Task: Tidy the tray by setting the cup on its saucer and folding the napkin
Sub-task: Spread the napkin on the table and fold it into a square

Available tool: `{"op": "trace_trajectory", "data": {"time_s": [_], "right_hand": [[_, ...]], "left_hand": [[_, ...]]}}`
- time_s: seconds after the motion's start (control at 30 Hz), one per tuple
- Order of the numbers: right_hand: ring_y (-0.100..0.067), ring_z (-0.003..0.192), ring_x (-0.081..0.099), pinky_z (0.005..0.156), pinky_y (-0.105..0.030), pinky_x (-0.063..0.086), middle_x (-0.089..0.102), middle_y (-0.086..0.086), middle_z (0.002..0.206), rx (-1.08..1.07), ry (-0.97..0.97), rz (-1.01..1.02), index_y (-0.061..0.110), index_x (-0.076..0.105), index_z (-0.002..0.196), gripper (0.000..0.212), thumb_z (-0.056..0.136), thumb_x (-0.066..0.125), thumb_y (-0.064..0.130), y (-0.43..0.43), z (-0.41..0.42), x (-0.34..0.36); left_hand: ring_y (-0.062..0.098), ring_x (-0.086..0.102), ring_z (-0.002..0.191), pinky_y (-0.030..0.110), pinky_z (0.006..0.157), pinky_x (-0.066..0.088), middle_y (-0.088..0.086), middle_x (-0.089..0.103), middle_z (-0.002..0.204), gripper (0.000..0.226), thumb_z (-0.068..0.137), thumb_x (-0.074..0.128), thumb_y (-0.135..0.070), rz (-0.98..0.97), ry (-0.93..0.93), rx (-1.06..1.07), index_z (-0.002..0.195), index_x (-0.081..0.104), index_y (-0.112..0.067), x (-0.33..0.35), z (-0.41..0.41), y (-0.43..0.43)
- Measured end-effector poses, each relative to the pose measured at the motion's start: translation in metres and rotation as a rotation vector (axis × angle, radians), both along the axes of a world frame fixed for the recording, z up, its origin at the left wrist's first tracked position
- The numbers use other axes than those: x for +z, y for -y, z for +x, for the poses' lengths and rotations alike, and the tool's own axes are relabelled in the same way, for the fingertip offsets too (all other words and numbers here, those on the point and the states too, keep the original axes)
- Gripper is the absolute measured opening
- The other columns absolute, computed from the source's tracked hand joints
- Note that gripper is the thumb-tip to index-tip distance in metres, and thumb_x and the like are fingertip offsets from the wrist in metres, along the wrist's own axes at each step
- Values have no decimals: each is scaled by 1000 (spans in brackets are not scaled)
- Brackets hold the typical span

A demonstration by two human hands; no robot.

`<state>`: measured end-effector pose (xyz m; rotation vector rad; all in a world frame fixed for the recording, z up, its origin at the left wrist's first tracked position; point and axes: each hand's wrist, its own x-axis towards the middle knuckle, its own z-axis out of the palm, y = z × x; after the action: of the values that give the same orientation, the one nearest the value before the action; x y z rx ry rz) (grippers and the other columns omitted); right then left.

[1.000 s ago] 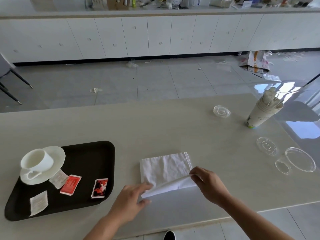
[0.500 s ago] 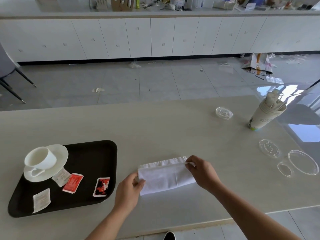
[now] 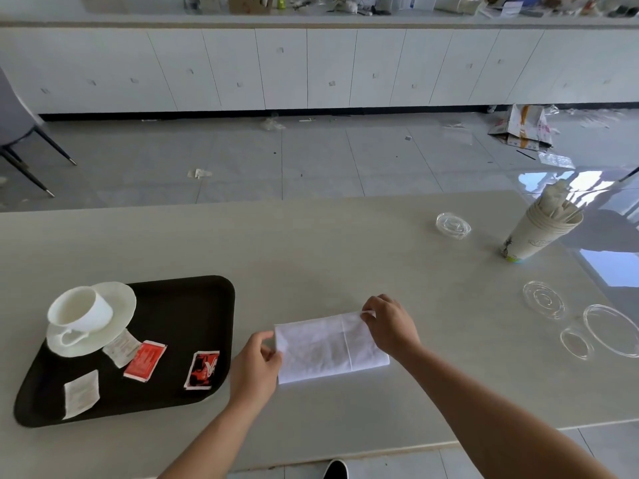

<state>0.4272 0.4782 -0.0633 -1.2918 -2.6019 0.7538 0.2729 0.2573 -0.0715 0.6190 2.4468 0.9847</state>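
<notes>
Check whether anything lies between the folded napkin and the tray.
Nothing visible does. The napkin, pinched by the left hand and right hand, lies on bare table right of the tray; the sachets occupy the tray's near part.

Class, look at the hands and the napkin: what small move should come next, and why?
Probably fold the napkin once more, the right hand carrying its end over to the left hand. It lies as a long strip on the table, each hand pinching a far corner, and the cup already sits on its saucer.
</notes>
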Motion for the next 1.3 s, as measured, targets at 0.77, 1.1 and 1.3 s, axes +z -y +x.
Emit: {"op": "trace_trajectory", "data": {"time_s": [0.77,1.1,1.3], "right_hand": [[-22,103,58,73,-34,51,60,2,112,-42,2,-33,25,64,114,27,89,66,31,-6,2,-14],[-22,143,32,112,-40,33,40,5,153,242,-17,352,22,51,137,44,97,48,39,40,20,-22],[-22,150,1,118,-46,2,12,3,163,335,207,340,17,24,152,70,97,21,60,44,0,-33]], "left_hand": [[19,58,87,30,68,43,1,59,106,34,83,65,-22,-52,-101,90,116,57,-18,2,9,-12],[36,24,145,50,117,24,18,33,154,62,89,61,-26,-164,-624,-467,144,40,-8,-5,14,-18],[24,-6,149,45,121,-4,7,2,163,73,94,16,-55,-368,-643,-614,154,6,-15,-26,4,-34]]}}
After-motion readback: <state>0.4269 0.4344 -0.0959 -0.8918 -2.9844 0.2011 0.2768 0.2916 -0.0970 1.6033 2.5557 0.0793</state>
